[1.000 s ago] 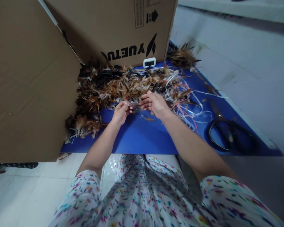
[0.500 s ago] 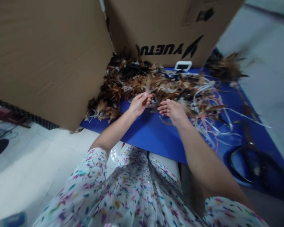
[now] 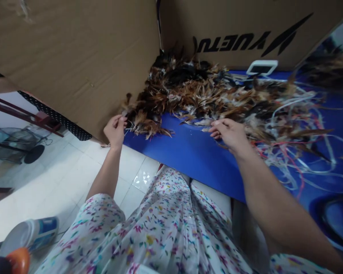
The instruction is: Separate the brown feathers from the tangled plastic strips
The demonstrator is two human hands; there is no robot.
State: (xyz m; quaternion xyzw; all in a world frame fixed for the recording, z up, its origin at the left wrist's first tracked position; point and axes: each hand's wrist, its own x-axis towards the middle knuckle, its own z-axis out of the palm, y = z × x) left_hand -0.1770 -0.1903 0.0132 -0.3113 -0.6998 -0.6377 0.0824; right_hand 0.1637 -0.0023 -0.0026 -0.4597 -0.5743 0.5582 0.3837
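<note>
At far left, a cardboard panel (image 3: 82, 68) stands along the left side of the blue worktop (image 3: 194, 160). In front of its lower corner is the left hand (image 3: 113, 131). Thumb and index finger are brought together in a pinch, with the other fingers curled in. The pinch appears to retain one small feather (image 3: 127, 102), dark at the tip. The long axis of this feather runs away from the person, leaning slightly right; its base is hidden by the fingertips.

Governing relation: a feather clump (image 3: 146, 123) lies immediately right of the left hand, at the front left of the worktop. The left hand is the nearer of the two; the right is well apart from the clump. Contact between the held feather and the clump cannot be confirmed.

Beyond and to the right, the main feather pile (image 3: 194, 91) extends in a broad band across the worktop. The right hand (image 3: 233, 133) is positioned at its front edge. Its fingers are half curled, the thumb close above the index finger. Pale feathers lie just beside the fingertips; whether any is gripped cannot be determined.

Further right, white cords (image 3: 288, 103) and a pink cord (image 3: 300, 179) lie tangled beside the pile.
</note>
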